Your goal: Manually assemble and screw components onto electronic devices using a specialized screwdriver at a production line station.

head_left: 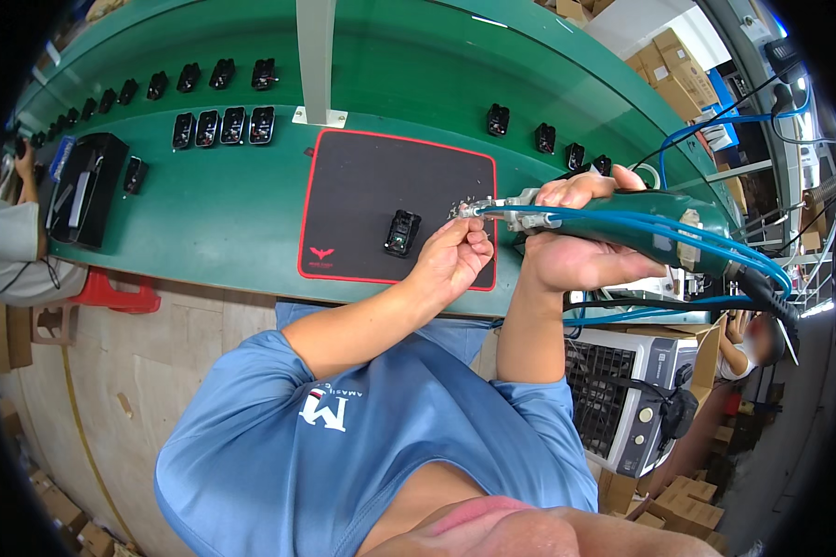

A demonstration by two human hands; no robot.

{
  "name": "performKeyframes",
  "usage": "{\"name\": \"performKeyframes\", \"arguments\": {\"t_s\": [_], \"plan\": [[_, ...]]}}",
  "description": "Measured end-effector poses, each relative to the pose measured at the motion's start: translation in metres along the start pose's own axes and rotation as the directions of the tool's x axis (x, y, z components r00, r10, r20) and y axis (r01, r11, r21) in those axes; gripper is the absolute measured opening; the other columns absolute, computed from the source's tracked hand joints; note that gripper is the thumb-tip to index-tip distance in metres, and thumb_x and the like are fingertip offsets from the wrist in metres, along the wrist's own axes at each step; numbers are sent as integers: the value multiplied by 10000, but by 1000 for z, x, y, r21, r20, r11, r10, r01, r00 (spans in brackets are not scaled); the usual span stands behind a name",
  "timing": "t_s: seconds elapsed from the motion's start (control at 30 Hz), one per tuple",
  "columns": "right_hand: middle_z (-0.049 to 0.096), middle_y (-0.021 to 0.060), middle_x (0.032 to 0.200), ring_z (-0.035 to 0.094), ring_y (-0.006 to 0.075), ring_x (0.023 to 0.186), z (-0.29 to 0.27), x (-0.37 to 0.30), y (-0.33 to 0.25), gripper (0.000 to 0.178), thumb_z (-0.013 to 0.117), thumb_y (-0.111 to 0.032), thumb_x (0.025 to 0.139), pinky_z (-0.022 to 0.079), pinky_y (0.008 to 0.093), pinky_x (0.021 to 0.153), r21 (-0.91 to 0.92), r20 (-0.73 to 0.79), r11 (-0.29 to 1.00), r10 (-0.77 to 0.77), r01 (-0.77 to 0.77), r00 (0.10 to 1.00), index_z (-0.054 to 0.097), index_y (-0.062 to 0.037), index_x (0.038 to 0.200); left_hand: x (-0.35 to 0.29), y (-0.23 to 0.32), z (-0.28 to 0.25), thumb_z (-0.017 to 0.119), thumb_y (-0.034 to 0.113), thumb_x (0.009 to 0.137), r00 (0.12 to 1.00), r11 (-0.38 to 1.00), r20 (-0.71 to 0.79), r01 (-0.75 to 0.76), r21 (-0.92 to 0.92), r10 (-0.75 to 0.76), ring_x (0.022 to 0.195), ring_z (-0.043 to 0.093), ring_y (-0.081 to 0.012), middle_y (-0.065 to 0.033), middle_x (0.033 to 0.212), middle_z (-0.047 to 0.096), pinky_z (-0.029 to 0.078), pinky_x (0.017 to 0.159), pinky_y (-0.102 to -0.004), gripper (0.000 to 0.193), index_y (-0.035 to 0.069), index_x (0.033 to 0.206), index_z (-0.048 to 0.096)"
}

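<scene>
My right hand is wrapped round a green handheld powered tool, held level with its metal head pointing left. Thin blue hoses run along the tool. Right at the tool's tip, my left hand has its thumb and fingers pinched together; anything between them is too small to make out. Small loose bits, perhaps screws, lie under the tip on the mat's right side. A black plastic housing with parts inside rests on the black mat with a red border, left of my left hand.
Several black housings stand in rows at the back left, others at the back right. A white post rises behind the mat. A black bin stands at the left, near another person. An air cooler is at my right.
</scene>
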State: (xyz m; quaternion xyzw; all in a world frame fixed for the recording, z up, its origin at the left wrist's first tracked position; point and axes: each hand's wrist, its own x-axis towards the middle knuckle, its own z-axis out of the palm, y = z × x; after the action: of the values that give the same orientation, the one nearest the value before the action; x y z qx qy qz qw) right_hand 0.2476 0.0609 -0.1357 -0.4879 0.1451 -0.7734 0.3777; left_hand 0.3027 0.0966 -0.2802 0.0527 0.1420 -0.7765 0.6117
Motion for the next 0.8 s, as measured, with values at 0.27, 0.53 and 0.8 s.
{"name": "performKeyframes", "arguments": {"t_s": [0.27, 0.53, 0.8], "plan": [[554, 64, 607, 531, 164, 484, 4, 4, -8, 985, 139, -849, 835, 489, 281, 481, 29, -2, 1000, 6, -6, 1000, 541, 1, 1127, 4, -2, -2, 468, 146, 1023, 999, 999, -12, 35, -9, -35, 678, 475, -111, -17, 803, 533, 427, 626, -259, 129, 49, 949, 509], [553, 64, 604, 530, 162, 480, 1, 2, -3, 977, 139, -836, 848, 485, 284, 468, -10, -33, 1000, 6, -6, 999, 552, 10, 1112, 9, 5, -5, 491, 159, 1015, 998, 996, -23, 56, -76, -58, 688, 493, -115, -39, 809, 571, 441, 619, -271, 147, 43, 929, 523], [546, 65, 609, 504, 158, 446, -10, 8, -6, 1010, 184, -872, 813, 464, 286, 431, -193, -92, 981, 15, -32, 996, 548, 21, 1112, 32, 34, -8, 625, 188, 951, 991, 839, -116, 10, 545, 63, 590, 524, -70, -11, 730, 550, 430, 539, -244, 165, 51, 862, 603]]}}
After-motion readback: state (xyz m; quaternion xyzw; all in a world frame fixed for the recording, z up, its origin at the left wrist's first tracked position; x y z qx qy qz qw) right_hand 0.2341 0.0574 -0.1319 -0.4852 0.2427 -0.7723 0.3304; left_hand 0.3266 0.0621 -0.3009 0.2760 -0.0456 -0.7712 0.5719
